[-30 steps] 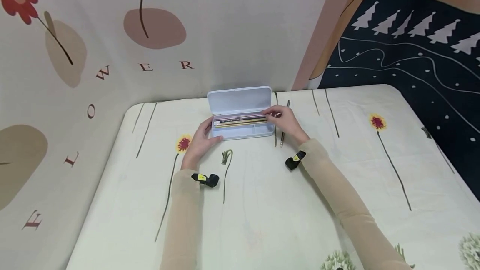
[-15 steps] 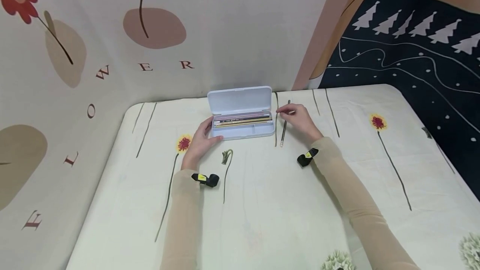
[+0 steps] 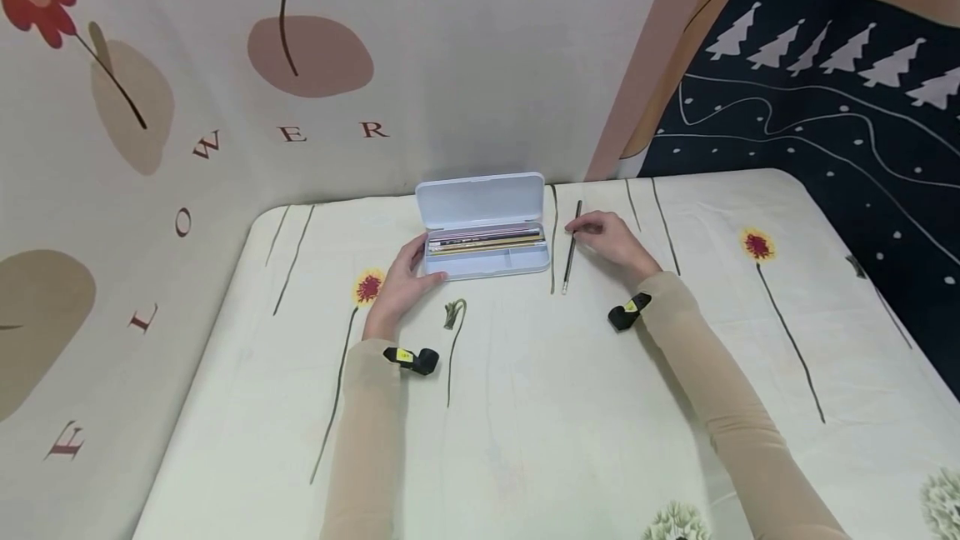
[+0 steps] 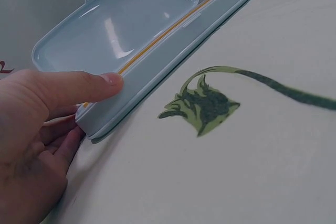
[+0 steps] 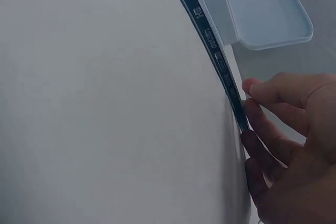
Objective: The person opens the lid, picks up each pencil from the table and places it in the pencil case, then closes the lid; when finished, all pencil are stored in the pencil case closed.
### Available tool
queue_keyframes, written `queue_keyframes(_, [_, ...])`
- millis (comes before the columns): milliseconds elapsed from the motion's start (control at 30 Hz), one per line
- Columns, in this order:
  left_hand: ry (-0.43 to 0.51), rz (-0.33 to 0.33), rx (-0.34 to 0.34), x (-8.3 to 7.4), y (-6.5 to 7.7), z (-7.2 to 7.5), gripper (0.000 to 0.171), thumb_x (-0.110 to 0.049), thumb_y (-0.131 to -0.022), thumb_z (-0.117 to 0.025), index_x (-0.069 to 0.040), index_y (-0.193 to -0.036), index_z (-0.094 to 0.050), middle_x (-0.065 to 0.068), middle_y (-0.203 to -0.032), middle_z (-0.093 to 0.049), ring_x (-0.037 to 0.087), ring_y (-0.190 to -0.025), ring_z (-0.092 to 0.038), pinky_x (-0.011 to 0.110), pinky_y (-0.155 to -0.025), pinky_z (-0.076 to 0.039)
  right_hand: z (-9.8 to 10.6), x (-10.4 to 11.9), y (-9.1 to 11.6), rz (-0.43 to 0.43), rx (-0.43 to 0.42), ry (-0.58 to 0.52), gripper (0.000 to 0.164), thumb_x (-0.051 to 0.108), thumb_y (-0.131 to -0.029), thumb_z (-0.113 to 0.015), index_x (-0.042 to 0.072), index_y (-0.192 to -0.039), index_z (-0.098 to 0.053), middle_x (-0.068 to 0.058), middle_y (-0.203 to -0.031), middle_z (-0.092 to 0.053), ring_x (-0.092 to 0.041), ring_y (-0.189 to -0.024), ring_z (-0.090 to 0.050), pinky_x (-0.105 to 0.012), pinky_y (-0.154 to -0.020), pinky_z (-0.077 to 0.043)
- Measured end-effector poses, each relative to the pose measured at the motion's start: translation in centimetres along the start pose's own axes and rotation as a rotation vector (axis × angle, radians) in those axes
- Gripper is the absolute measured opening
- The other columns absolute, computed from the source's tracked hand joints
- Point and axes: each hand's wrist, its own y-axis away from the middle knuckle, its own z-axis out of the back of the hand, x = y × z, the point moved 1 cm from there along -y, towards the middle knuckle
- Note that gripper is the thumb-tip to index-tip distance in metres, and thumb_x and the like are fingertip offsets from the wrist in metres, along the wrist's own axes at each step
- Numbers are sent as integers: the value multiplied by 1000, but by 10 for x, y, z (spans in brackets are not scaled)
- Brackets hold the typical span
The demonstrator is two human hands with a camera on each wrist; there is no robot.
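Note:
A light blue plastic pencil case [image 3: 487, 263] lies with its lid raised at the table's back, several pencils [image 3: 480, 242] in its tray. My left hand [image 3: 397, 286] grips the case's left end; in the left wrist view the thumb [image 4: 107, 83] presses over the front rim, with fingers round the end. Right of the case, one dark pencil [image 3: 570, 257] lies on the cloth, its white-tipped end towards me. My right hand [image 3: 607, 238] is at this pencil's upper part. In the right wrist view its loosely bent fingers [image 5: 262, 124] are against or just beside the pencil, thumb apart from them.
The table is covered by a white cloth [image 3: 495, 440] with printed flowers and stems. A hanging pale curtain [image 3: 487, 65] stands right behind the case, and a dark tree-patterned cloth [image 3: 825, 132] hangs at the right. Black wrist cameras sit on both sleeves.
My right hand has moved right, away from the case's right end and over to the loose pencil. The left hand, the case and the loose pencil stay where they were.

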Motion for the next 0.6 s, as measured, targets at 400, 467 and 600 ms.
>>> queue_keyframes(400, [-5,1,-1,0,1,0,82,-2,-83,-72,-8,-152,-27,12,-155,-26,25,-142,-24,32,-116,-19,5,-7,-1,38,161,-37,23,-4,-91,-58,-11,-112,-64,-25,-121,-49,-38,-119,-40,-54,-109,-27])
queue_keyframes(467, [-7,2,-1,0,1,0,82,-2,-83,-72,-9,-152,-27,11,-155,-26,25,-142,-24,32,-116,-19,6,-8,-1,38,176,-37,22,-5,-90,-59,-11,-111,-65,-26,-122,-47,-39,-119,-38,-55,-107,-27])
queue_keyframes(600, [-20,6,0,1,0,0,82,-4,-83,-72,-10,-152,-27,11,-156,-26,24,-142,-23,32,-116,-18,6,-9,0,39,186,0,20,-4,-89,-62,-8,-108,-67,-24,-124,-45,-38,-121,-35,-55,-109,-25])
